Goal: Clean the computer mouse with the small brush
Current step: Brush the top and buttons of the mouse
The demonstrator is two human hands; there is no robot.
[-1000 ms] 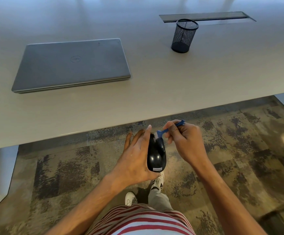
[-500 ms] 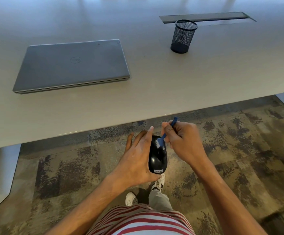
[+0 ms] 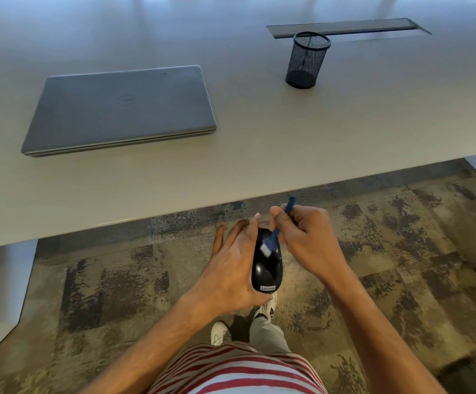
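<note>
A glossy black computer mouse (image 3: pixel 268 270) is held in the air in front of the table's near edge, its labelled end toward me. My left hand (image 3: pixel 231 268) grips it from the left side. My right hand (image 3: pixel 307 240) pinches a small blue brush (image 3: pixel 278 230) between thumb and fingers. The brush's white bristle tip rests on the top front of the mouse, and the blue handle end sticks up past my fingers.
A closed grey laptop (image 3: pixel 123 109) lies on the light table (image 3: pixel 344 123) at the left. A black mesh pen cup (image 3: pixel 306 61) stands at the back right, in front of a dark cable slot (image 3: pixel 373 25). Patterned carpet and my shoes lie below.
The brush has tilted from nearly flat to steep, and its bristles have swept down from the mouse's front edge onto its top. Both hands stay in about the same place.
</note>
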